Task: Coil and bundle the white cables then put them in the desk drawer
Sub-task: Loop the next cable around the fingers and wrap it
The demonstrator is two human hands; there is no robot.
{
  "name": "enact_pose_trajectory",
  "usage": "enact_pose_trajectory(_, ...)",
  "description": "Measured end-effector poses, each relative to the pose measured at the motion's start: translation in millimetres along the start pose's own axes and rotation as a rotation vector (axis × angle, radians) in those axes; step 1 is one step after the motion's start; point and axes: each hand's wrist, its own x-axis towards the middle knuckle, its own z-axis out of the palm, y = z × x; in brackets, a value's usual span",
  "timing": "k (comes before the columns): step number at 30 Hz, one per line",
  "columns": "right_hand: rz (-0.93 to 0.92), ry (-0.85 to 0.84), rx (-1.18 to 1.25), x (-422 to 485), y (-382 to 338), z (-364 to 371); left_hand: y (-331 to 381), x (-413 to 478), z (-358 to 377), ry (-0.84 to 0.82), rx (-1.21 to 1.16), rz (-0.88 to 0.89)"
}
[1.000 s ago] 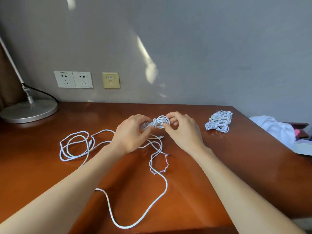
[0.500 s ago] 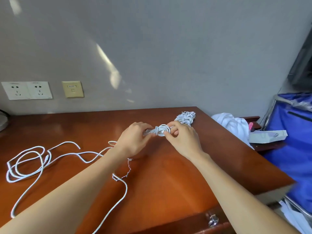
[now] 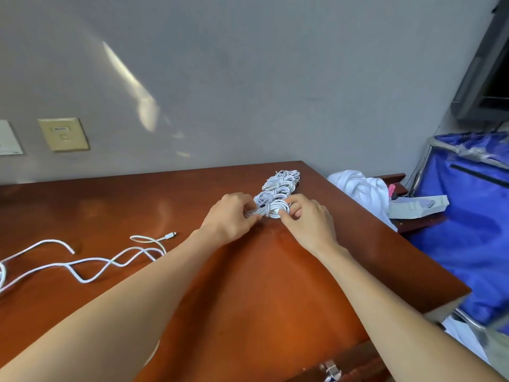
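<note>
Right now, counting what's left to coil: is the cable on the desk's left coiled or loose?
Loose: the white cable sprawls in open waves across the desk, connector end free.

Loose cable (image 3: 91, 260) lies left of bundled cables (image 3: 281, 184) on desk (image 3: 261, 285).

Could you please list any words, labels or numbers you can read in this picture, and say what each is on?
Nothing here is legible.
Beige wall plate: a small label near its top, too blurred to read.
White socket plate: faint print along its lower edge, too small to read.
</note>
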Motion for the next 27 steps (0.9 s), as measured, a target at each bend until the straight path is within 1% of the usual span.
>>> enact_pose_trajectory(5,0.023,0.003,-0.003,8,15,13,2,10,15,0.03,0.119,-0.03)
enact_pose_trajectory(9,0.017,0.025,-0.008,16,19,20,0,17,24,0.073,0.111,-0.038)
enact_pose_trajectory(12,0.023,0.011,-0.018,19,23,22,-1,19,29,0.091,0.113,-0.035)
enact_pose_trajectory(16,0.008,-0.037,-0.082,18,23,22,-2,19,30,0.069,0.12,-0.033)
enact_pose_trajectory(20,0.001,-0.036,-0.125,16,21,21,0,14,24,0.037,0.129,-0.02)
enact_pose_trajectory(24,-0.084,0.017,-0.096,8,16,17,0,6,13,-0.001,0.147,-0.019)
enact_pose_trajectory(27,-0.129,0.007,-0.107,-2,9,14,-4,-6,0,-0.016,0.207,-0.015)
